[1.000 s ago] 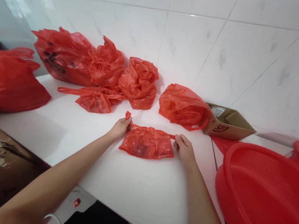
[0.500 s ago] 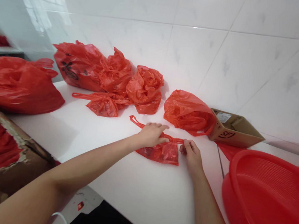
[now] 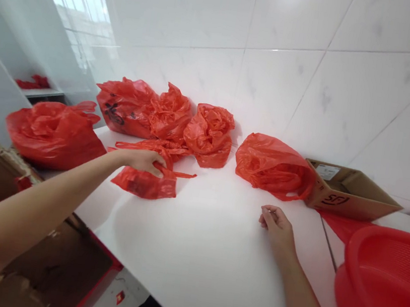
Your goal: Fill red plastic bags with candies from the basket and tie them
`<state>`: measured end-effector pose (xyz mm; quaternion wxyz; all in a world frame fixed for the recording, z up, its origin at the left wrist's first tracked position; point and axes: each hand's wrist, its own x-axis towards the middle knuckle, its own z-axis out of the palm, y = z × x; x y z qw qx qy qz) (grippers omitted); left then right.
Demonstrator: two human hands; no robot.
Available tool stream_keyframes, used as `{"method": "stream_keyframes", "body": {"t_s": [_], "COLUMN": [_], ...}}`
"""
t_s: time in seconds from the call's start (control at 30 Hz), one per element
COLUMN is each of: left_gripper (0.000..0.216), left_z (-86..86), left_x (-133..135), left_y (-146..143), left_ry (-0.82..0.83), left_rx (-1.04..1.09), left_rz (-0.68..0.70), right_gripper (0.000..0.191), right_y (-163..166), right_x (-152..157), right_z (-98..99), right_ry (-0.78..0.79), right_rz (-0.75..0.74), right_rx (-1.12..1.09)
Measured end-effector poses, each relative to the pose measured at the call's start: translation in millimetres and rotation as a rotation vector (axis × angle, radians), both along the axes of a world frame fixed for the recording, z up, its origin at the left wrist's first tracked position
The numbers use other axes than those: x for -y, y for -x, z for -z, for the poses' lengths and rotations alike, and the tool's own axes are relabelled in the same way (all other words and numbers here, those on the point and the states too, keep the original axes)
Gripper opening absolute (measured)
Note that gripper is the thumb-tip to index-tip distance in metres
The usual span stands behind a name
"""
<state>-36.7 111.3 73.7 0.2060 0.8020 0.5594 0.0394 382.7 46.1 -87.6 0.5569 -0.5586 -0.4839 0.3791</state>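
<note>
My left hand grips the gathered top of a small red plastic bag, with dark shapes faintly showing through it. One strap of this bag sticks out to the right of my fingers. Right behind it lies another flat red plastic bag, partly covered by my hand. My right hand is over the white table, apart from the bags. Its fingers are curled in against the thumb, and nothing shows in them.
Filled red bags line the wall: one with black print, a crumpled one and one lying on its side. An open cardboard box and a red plastic basket stand right. A large bag sits left.
My left hand has carried the small red bag leftward, next to the other flat bag. My right hand has let go of its strap. The view has shifted.
</note>
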Motion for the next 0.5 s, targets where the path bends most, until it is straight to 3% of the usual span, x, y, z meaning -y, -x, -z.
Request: {"method": "stream_keyframes", "body": {"t_s": [0.1, 0.23, 0.4, 0.5], "left_gripper": [0.028, 0.041, 0.088, 0.091], "left_z": [5.7, 8.9, 7.2, 11.1], "left_x": [-17.8, -32.0, -40.2, -50.8], "left_y": [27.5, 41.7, 47.5, 49.5], "left_ry": [-0.141, -0.275, -0.244, -0.249], "left_rx": [-0.100, -0.210, -0.303, -0.318], "left_rz": [-0.091, -0.181, -0.200, -0.221], "right_gripper": [0.040, 0.042, 0.041, 0.040], "right_y": [2.1, 2.9, 0.7, 0.2], "right_x": [2.8, 3.4, 1.0, 0.3], "right_z": [-3.3, -1.9, 5.5, 6.3], "right_ry": [-0.004, -0.002, 0.007, 0.019], "right_rz": [0.015, 0.017, -0.002, -0.006], "right_rx": [0.032, 0.059, 0.094, 0.096]}}
